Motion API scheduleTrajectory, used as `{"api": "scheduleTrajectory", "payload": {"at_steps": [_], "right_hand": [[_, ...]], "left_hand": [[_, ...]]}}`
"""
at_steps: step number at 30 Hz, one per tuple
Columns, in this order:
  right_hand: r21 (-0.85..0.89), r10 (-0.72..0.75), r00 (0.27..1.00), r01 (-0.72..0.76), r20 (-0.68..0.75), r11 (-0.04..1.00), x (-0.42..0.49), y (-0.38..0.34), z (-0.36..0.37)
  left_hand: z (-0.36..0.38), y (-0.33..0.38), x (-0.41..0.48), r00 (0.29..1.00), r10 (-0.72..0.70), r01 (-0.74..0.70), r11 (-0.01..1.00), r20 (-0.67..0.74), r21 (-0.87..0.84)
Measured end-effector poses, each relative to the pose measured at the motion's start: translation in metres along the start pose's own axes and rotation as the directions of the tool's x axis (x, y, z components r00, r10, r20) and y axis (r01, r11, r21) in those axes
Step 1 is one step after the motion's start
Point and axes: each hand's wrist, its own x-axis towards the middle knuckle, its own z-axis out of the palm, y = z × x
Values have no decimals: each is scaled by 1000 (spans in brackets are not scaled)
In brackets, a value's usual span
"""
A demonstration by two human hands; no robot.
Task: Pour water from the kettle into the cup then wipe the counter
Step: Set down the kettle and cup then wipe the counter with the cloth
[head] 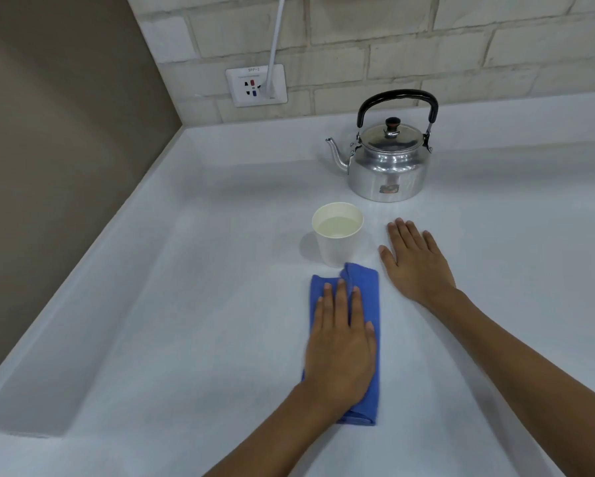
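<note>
- A wall socket (256, 86) sits at about 11 o'clock on the tiled back wall, with a white cable (276, 39) plugged in and running straight up out of view.
- The white worktop (185, 304) meets a brown side wall along its 9 o'clock edge.
- The blue cloth (365, 287) lies folded lengthwise near the middle of the worktop, its far end touching or just short of the cup's base; which one I cannot tell.
- The left hand (340, 352) lies flat on the cloth, palm down, fingers (340, 297) straight and close together, pointing to 12 o'clock; it presses the cloth and grips nothing.
- The paper cup (337, 234) stands upright just beyond the cloth, with water showing inside.
- The right hand (414, 259) rests flat on the bare worktop at 3 o'clock of the cup, near it but apart, fingers (406, 232) spread slightly, holding nothing.
- The metal kettle (387, 166) stands upright at 1 o'clock of the cup, near the back wall, lid on, black handle raised, spout pointing to 9 o'clock.
</note>
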Motion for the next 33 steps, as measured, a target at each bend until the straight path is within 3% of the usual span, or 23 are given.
{"api": "scheduleTrajectory", "payload": {"at_steps": [3,6,8,10,14,16,21,23,31,33], "right_hand": [[94,-8,1000,6,25,996,0,-1,-7],[389,98,990,-53,-98,920,-9,-3,-25],[509,194,966,-82,-172,857,-26,-9,-37],[532,202,962,-75,-185,843,-49,-25,-42],[418,20,998,7,-59,908,-90,-85,-34],[354,4,1000,-3,-2,935,-98,-108,-26],[90,38,994,-47,98,995,-103,-121,-17],[40,47,997,-50,67,998,-110,-118,-21],[-21,14,995,-12,100,1000,-111,-63,-33],[-40,15,999,-12,51,999,-93,-31,-36]], "left_hand": [[0,14,9,999,31,-30,999,44,-35],[-9,-4,7,995,73,-53,960,65,-276],[-21,-30,5,999,42,-49,918,-26,-394],[-32,-61,11,992,-41,-8,928,-123,-373],[-37,-106,31,974,-215,195,956,-71,-221],[-30,-113,37,967,-249,240,959,-46,-150],[-16,-121,37,969,-222,215,974,-110,-66],[-15,-123,37,971,-212,208,977,-114,-47],[-13,-125,37,973,-194,195,981,-126,-9],[-13,-124,36,972,-194,196,981,-134,0]]}}
